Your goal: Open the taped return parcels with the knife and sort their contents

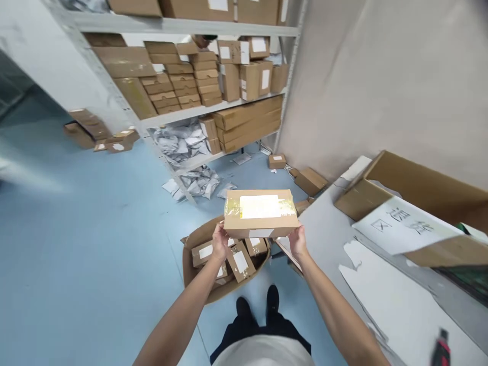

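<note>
Both my hands hold up a flat brown cardboard box (261,213) with a white label and yellow tape across its top. My left hand (220,243) grips its near left corner, my right hand (297,240) its near right corner. The box hangs above an open carton (189,269) on the blue floor that contains several small labelled boxes (240,260). My feet in black shoes stand just behind that carton.
A metal shelf unit (183,116) ahead carries stacked brown boxes and grey mail bags. Loose parcels lie on the floor near it. To the right, a grey table (328,234) bears a large open carton (415,188) with a paper sign and a red-black tool (441,349).
</note>
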Demonstrator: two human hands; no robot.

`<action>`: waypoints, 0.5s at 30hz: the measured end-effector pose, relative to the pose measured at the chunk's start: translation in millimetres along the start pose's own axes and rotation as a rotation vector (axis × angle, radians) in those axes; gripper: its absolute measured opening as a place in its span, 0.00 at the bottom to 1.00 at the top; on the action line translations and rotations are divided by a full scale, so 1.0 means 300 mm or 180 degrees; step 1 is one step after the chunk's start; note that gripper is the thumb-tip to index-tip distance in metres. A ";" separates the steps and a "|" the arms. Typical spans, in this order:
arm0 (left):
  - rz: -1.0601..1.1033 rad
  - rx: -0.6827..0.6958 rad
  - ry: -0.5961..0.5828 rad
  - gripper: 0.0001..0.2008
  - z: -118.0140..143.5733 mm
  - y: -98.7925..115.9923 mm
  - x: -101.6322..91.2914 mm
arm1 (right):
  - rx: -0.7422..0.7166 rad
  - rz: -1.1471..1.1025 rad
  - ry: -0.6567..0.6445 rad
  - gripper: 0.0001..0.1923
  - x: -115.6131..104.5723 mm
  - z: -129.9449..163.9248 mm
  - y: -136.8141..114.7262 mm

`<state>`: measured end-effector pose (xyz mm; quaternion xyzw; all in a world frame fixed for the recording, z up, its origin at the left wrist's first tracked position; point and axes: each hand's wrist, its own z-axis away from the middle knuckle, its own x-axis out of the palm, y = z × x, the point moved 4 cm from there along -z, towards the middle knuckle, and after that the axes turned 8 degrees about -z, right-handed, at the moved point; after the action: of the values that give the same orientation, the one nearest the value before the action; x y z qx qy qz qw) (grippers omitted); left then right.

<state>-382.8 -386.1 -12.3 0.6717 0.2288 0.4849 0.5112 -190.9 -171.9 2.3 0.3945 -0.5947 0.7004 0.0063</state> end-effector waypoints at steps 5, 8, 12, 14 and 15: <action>-0.0068 -0.0362 -0.0327 0.37 0.061 -0.075 0.148 | -0.0111 -0.0037 0.0551 0.27 -0.174 0.141 -0.117; -0.0059 -0.0586 -0.0531 0.39 0.106 -0.118 0.262 | -0.0222 -0.0026 0.0852 0.27 -0.279 0.208 -0.179; -0.0178 -0.0868 -0.0885 0.39 0.184 -0.189 0.418 | -0.0344 0.0018 0.1204 0.28 -0.434 0.298 -0.267; -0.0318 -0.1025 -0.1078 0.39 0.233 -0.239 0.496 | -0.0429 0.0001 0.1347 0.28 -0.517 0.343 -0.317; -0.0401 -0.1108 -0.1129 0.37 0.259 -0.268 0.533 | -0.0478 -0.0019 0.1404 0.28 -0.559 0.364 -0.343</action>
<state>-230.9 -263.9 -19.1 0.6326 0.0901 0.3588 0.6804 33.3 -156.1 -8.3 0.2321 -0.6282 0.7235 0.1676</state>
